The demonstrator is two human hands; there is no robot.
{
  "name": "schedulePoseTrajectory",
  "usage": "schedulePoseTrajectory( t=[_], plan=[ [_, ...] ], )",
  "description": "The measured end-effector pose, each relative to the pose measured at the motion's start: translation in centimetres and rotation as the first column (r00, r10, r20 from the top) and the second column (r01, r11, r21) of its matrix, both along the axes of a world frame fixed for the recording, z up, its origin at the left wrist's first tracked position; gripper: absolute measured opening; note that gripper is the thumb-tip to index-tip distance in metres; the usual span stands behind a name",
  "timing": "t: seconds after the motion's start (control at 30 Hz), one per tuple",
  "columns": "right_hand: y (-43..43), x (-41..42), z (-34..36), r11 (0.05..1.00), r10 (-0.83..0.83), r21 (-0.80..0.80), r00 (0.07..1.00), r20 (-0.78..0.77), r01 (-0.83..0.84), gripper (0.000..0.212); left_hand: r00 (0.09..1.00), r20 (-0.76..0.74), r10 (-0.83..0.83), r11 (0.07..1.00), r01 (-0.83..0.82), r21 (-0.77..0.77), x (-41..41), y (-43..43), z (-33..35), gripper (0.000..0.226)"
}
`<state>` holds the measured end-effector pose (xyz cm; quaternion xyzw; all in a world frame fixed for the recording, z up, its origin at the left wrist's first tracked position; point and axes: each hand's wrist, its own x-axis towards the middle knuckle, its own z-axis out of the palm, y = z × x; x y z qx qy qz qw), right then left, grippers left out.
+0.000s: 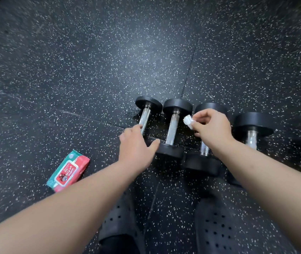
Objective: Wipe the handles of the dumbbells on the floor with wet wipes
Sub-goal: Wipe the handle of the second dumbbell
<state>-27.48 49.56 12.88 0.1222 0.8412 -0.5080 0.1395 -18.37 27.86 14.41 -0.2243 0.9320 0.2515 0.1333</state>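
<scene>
Four black dumbbells with shiny metal handles (pixel 172 129) lie side by side on the black speckled rubber floor (pixel 72 70). The right hand (pixel 212 129) pinches a small white scrunched-up wet wipe (pixel 189 121) in its fingertips. The wipe pokes out to the left of that hand, between the second and third handles. The left hand (pixel 136 145) is spread open and holds nothing. Its fingers reach the far-left dumbbell's handle (pixel 144 114). A red and green pack of wipes (pixel 69 170) lies on the floor to the left.
</scene>
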Motion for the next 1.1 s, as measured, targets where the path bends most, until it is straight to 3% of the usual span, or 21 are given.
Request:
schedulePoseTrajectory(
  t=[0.1, 0.2, 0.5, 0.67, 0.87, 1.0, 1.1],
  plan=[
    [-0.1, -0.8, -0.3, 0.994, 0.011, 0.112, 0.996, -0.089, 0.0, 0.011, 0.994, -0.096, -0.044, 0.999, 0.045, 0.006, -0.8, 1.8, -0.9, 0.051],
    [-0.5, -1.7, -1.2, 0.987, 0.012, 0.159, 0.99, -0.142, 0.01, 0.007, 0.989, -0.147, -0.025, 1.0, 0.024, -0.011, -2.1, 3.5, -2.8, 0.037],
    [-0.6, -1.4, -5.0, 0.988, -0.1, 0.1, 0.98, -0.172, 0.118, 0.008, 0.925, -0.335, 0.177, 0.974, -0.214, -0.078, -4.3, 5.1, -7.1, 0.03],
    [-0.9, -0.4, -5.2, 0.993, -0.019, 0.107, 0.966, -0.259, 0.048, 0.008, 0.868, -0.438, 0.235, 0.936, -0.324, -0.14, -3.9, 5.6, -7.6, 0.022],
    [-2.0, -0.2, -5.1, 0.992, 0.087, 0.111, 0.941, -0.327, -0.053, 0.009, 0.809, -0.408, 0.422, 0.849, -0.51, -0.134, -3.2, 5.9, -8.6, 0.034],
    [-2.2, -1.0, -5.9, 0.994, 0.075, 0.098, 0.933, -0.353, -0.043, 0.011, 0.702, -0.412, 0.582, 0.761, -0.648, -0.03, -4.3, 6.5, -9.7, 0.042],
    [-2.5, -1.4, -7.0, 0.988, 0.123, 0.13, 0.916, -0.383, -0.078, 0.009, 0.672, -0.431, 0.602, 0.739, -0.673, -0.017, -4.6, 7.3, -10.3, 0.05]
  ],
)
